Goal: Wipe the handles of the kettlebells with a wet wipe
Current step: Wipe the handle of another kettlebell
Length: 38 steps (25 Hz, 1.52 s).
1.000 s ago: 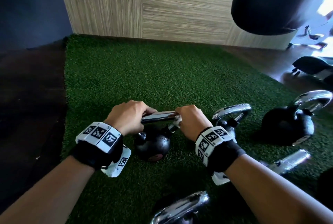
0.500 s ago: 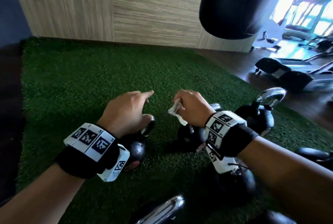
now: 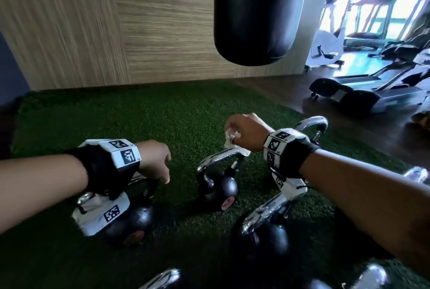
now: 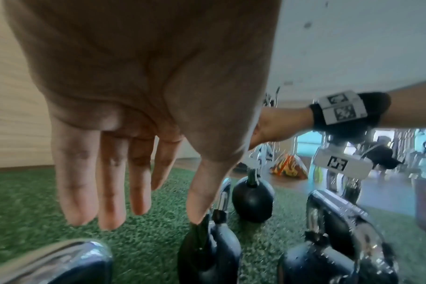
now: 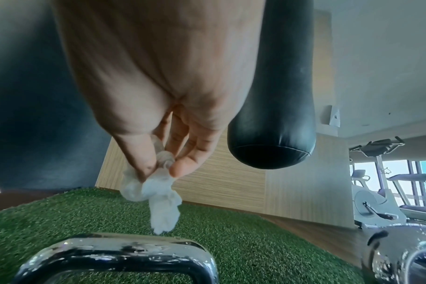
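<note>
Several black kettlebells with chrome handles stand on green turf [image 3: 116, 126]. My right hand [image 3: 246, 134] pinches a crumpled white wet wipe [image 3: 231, 141] [image 5: 158, 194] between thumb and fingers, just above the chrome handle [image 3: 218, 158] [image 5: 114, 247] of the middle kettlebell [image 3: 217, 187]. The wipe hangs free, not touching the handle. My left hand [image 3: 156, 160] [image 4: 124, 173] hovers with relaxed straight fingers above the left kettlebell [image 3: 132, 221], holding nothing. That kettlebell's handle is mostly hidden under my left wrist.
A black punching bag [image 3: 258, 14] hangs ahead over the turf's far edge. More kettlebells [image 3: 263, 233] crowd the near right under my right forearm. A wood-panel wall [image 3: 93, 32] stands behind. Treadmills [image 3: 363, 93] and exercise machines fill the far right.
My left hand has let go of the left kettlebell's handle and lifted off. My right hand, with the wipe, has moved right to above the middle kettlebell's handle. The view swung right.
</note>
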Each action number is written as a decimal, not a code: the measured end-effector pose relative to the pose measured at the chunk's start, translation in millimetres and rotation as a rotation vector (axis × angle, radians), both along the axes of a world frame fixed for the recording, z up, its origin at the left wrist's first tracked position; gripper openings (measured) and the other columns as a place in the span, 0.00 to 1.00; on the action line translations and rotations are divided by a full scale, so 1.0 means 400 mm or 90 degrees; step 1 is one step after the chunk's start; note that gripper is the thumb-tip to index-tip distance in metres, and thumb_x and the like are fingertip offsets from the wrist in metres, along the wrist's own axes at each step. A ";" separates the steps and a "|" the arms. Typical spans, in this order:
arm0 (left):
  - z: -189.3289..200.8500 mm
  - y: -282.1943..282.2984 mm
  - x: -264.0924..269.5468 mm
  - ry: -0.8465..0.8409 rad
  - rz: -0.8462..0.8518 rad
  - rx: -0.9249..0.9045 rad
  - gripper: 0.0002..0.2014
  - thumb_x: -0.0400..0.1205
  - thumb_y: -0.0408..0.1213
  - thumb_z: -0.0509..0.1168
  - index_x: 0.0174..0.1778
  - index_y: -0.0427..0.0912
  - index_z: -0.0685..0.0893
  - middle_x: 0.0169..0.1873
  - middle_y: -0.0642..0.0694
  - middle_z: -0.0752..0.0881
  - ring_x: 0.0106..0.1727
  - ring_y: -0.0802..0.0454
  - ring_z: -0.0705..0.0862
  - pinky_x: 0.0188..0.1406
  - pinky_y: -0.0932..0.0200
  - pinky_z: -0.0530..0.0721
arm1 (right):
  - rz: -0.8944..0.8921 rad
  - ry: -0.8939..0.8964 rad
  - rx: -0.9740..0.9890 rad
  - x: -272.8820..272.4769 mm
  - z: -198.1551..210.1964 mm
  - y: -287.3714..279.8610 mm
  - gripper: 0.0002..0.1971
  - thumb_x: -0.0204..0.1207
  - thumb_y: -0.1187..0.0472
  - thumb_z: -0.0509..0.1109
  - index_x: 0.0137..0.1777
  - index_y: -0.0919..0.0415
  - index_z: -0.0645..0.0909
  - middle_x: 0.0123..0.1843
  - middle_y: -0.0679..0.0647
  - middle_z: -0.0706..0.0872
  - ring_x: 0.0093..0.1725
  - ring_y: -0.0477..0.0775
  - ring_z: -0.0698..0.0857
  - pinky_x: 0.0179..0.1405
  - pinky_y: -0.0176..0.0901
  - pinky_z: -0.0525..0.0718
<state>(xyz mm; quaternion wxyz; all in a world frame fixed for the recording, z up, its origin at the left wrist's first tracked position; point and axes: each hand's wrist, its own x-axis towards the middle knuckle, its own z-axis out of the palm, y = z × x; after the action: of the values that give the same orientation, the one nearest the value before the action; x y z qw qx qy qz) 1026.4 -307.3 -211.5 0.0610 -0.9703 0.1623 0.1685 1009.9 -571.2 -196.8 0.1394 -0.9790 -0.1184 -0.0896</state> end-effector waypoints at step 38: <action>-0.526 -0.328 0.029 0.129 0.617 -0.791 0.39 0.60 0.68 0.81 0.59 0.49 0.78 0.61 0.49 0.72 0.57 0.47 0.78 0.31 0.49 0.93 | 0.305 0.034 0.032 0.199 -0.184 -0.167 0.13 0.73 0.57 0.81 0.56 0.58 0.92 0.54 0.50 0.90 0.43 0.37 0.81 0.41 0.24 0.77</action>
<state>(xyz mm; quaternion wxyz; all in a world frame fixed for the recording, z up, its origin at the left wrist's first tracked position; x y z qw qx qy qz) 1037.8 -438.7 -421.9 -0.5870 -0.7692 -0.2089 0.1420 1089.6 -638.0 -270.3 0.1841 -0.9213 -0.3410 -0.0309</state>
